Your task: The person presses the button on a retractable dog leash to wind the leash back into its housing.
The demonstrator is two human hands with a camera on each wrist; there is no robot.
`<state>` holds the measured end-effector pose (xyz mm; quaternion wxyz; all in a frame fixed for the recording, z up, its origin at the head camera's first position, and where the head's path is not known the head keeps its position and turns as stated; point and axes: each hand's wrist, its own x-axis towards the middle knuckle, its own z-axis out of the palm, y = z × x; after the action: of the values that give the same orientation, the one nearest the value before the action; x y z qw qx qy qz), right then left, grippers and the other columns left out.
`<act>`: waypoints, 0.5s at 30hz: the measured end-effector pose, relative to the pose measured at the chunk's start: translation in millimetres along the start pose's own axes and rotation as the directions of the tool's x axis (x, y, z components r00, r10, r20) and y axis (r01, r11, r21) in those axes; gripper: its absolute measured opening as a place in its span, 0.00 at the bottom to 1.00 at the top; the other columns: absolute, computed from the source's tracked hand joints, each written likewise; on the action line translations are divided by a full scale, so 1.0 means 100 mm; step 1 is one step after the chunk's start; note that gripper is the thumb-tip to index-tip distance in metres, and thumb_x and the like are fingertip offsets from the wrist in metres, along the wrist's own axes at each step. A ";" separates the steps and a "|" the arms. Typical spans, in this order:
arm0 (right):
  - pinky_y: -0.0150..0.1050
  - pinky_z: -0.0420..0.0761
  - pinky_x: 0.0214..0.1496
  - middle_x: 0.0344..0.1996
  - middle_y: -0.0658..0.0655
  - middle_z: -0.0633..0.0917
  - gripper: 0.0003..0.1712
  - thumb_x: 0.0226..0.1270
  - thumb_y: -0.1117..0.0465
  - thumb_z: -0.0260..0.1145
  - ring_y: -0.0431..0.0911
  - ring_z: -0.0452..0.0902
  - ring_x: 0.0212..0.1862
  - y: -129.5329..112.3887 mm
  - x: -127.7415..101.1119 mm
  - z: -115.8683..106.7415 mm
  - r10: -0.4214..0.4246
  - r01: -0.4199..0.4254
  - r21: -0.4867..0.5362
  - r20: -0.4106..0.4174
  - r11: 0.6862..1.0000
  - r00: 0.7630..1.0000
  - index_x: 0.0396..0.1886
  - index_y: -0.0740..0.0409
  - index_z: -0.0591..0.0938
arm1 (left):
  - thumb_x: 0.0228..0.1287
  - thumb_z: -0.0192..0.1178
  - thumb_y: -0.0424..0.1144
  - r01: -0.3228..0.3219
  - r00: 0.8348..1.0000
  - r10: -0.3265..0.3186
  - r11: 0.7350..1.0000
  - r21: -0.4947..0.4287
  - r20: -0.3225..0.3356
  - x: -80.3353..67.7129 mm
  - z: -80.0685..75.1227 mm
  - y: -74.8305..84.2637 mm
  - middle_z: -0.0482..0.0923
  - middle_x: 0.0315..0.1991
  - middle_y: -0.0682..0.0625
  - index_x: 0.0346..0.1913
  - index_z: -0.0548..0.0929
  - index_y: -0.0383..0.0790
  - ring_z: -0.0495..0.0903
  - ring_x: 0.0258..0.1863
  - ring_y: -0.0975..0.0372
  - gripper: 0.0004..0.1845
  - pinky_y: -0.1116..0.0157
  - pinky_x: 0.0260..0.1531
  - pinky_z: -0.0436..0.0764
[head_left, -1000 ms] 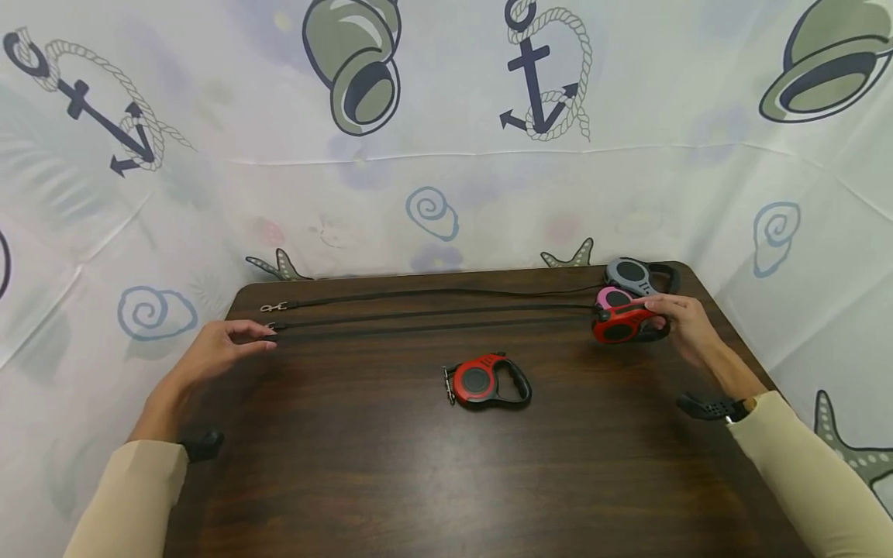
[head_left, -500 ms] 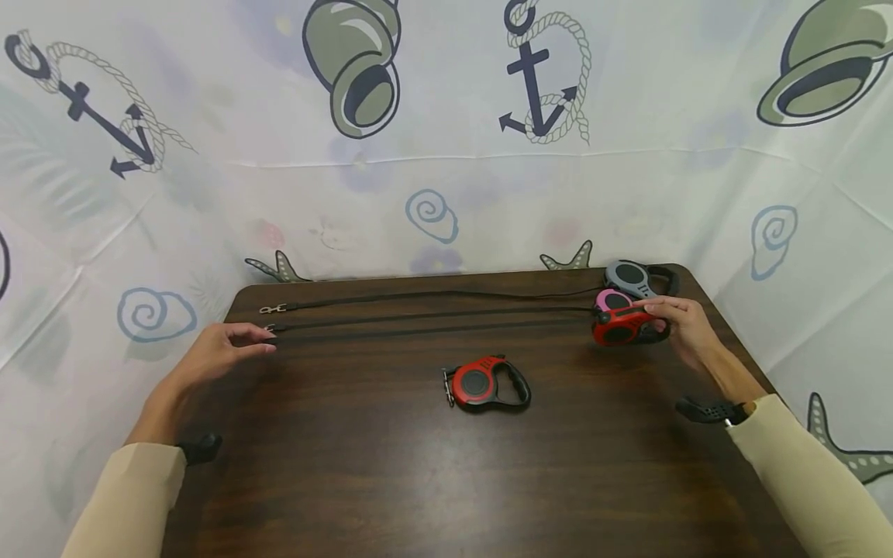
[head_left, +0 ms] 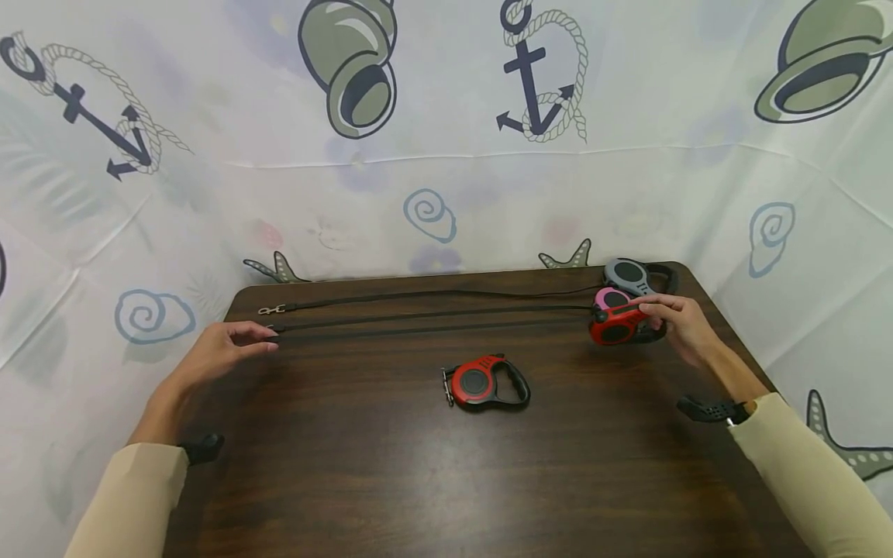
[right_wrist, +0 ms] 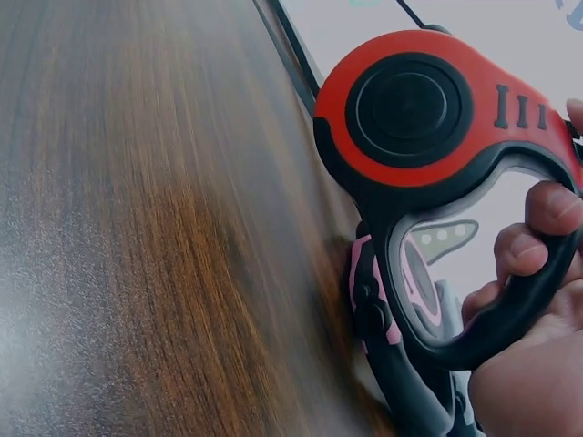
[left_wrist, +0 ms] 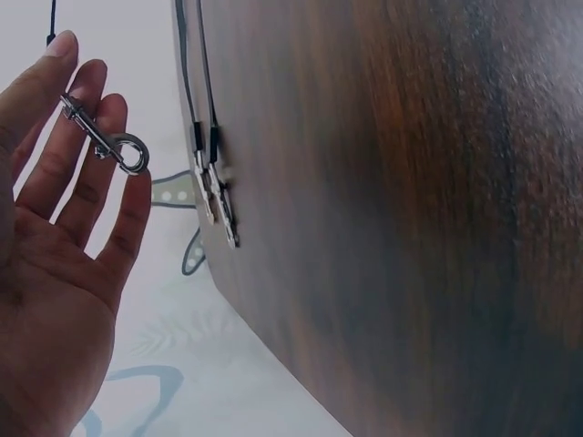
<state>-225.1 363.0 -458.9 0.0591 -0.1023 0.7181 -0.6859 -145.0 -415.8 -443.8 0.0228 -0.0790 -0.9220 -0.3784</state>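
Tabletop: red leash handle lies inside right fingers.

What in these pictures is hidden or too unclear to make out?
- Head view: pink retractable leash case is mostly covered by the red leash case that the right hand grips.
- Right wrist view: right hand cut off by the frame edge.
- Left wrist view: left hand blocks the cord beyond the metal clip.

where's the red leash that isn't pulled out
In the head view the red and black retractable leash lies alone near the middle of the dark wooden table, in front of the three stretched black cords, between both hands.
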 end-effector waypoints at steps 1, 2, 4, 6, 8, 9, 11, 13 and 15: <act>0.40 0.61 0.45 0.33 0.48 0.77 0.13 0.82 0.64 0.61 0.45 0.67 0.37 0.00 0.00 0.00 -0.002 0.002 -0.012 0.006 1.000 1.000 0.52 0.59 0.90 | 0.65 0.76 0.36 -0.005 1.000 0.005 1.000 0.001 0.001 0.00 0.01 0.00 0.90 0.39 0.50 0.49 0.91 0.33 0.85 0.35 0.69 0.14 0.75 0.36 0.82; 0.40 0.61 0.44 0.33 0.48 0.77 0.12 0.82 0.65 0.62 0.45 0.67 0.37 0.01 -0.01 0.00 -0.005 0.005 -0.024 0.010 1.000 1.000 0.52 0.59 0.90 | 0.65 0.76 0.36 -0.007 1.000 0.007 1.000 -0.001 0.001 0.01 0.02 0.00 0.90 0.39 0.50 0.50 0.91 0.33 0.86 0.35 0.68 0.14 0.75 0.36 0.82; 0.39 0.63 0.44 0.35 0.47 0.79 0.12 0.81 0.67 0.63 0.46 0.67 0.39 0.01 -0.01 0.01 -0.008 0.010 -0.051 0.021 0.999 1.000 0.53 0.59 0.90 | 0.65 0.76 0.35 -0.014 1.000 0.014 1.000 -0.005 -0.002 0.01 0.04 0.01 0.90 0.38 0.51 0.49 0.91 0.33 0.86 0.34 0.66 0.13 0.75 0.35 0.82; 0.39 0.65 0.44 0.37 0.46 0.81 0.12 0.79 0.68 0.64 0.47 0.68 0.40 0.01 -0.01 0.02 -0.007 0.009 -0.061 0.025 0.998 1.000 0.54 0.60 0.90 | 0.64 0.76 0.34 -0.021 1.000 0.021 1.000 -0.012 -0.007 0.02 0.07 0.01 0.89 0.37 0.51 0.49 0.91 0.33 0.87 0.34 0.63 0.12 0.74 0.35 0.82; 0.38 0.67 0.44 0.41 0.45 0.83 0.12 0.78 0.69 0.65 0.46 0.71 0.41 0.01 -0.01 0.03 -0.002 0.004 -0.073 0.024 0.997 1.000 0.54 0.60 0.90 | 0.64 0.76 0.34 -0.029 1.000 0.029 1.000 -0.011 -0.009 0.03 0.10 0.02 0.90 0.37 0.50 0.48 0.91 0.33 0.87 0.33 0.63 0.12 0.74 0.34 0.82; 0.38 0.68 0.45 0.42 0.45 0.84 0.12 0.78 0.69 0.65 0.46 0.72 0.41 0.00 -0.01 0.03 0.003 -0.001 -0.078 0.021 0.997 1.000 0.55 0.60 0.89 | 0.64 0.76 0.34 -0.031 0.999 0.031 0.999 -0.010 -0.009 0.03 0.11 0.03 0.90 0.37 0.49 0.48 0.91 0.33 0.87 0.33 0.63 0.12 0.74 0.34 0.82; 0.38 0.68 0.45 0.42 0.45 0.85 0.13 0.77 0.68 0.67 0.45 0.73 0.41 -0.01 -0.01 0.04 0.017 -0.016 -0.086 0.015 0.996 1.000 0.56 0.60 0.89 | 0.64 0.76 0.34 -0.030 0.999 0.030 1.000 -0.006 -0.011 0.02 0.13 0.05 0.90 0.38 0.46 0.48 0.91 0.33 0.86 0.33 0.64 0.12 0.75 0.34 0.82; 0.38 0.67 0.45 0.42 0.45 0.86 0.14 0.77 0.66 0.68 0.45 0.73 0.40 -0.03 -0.01 0.05 0.029 -0.027 -0.099 0.011 0.995 1.000 0.58 0.61 0.88 | 0.64 0.76 0.34 -0.030 1.000 0.030 1.000 -0.001 -0.009 0.02 0.15 0.07 0.90 0.38 0.44 0.49 0.91 0.32 0.86 0.33 0.65 0.13 0.75 0.34 0.81; 0.38 0.68 0.45 0.42 0.45 0.87 0.15 0.77 0.66 0.69 0.45 0.73 0.41 -0.03 -0.01 0.05 0.040 -0.038 -0.099 0.013 0.994 0.999 0.59 0.61 0.87 | 0.65 0.76 0.35 -0.026 1.000 0.026 1.000 0.001 -0.010 0.02 0.16 0.08 0.90 0.39 0.44 0.49 0.91 0.33 0.86 0.34 0.63 0.13 0.74 0.34 0.81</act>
<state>-222.9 357.8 -455.8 0.0727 -0.0962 0.7526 -0.6474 -145.5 -398.8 -449.2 0.0322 -0.0893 -0.9208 -0.3783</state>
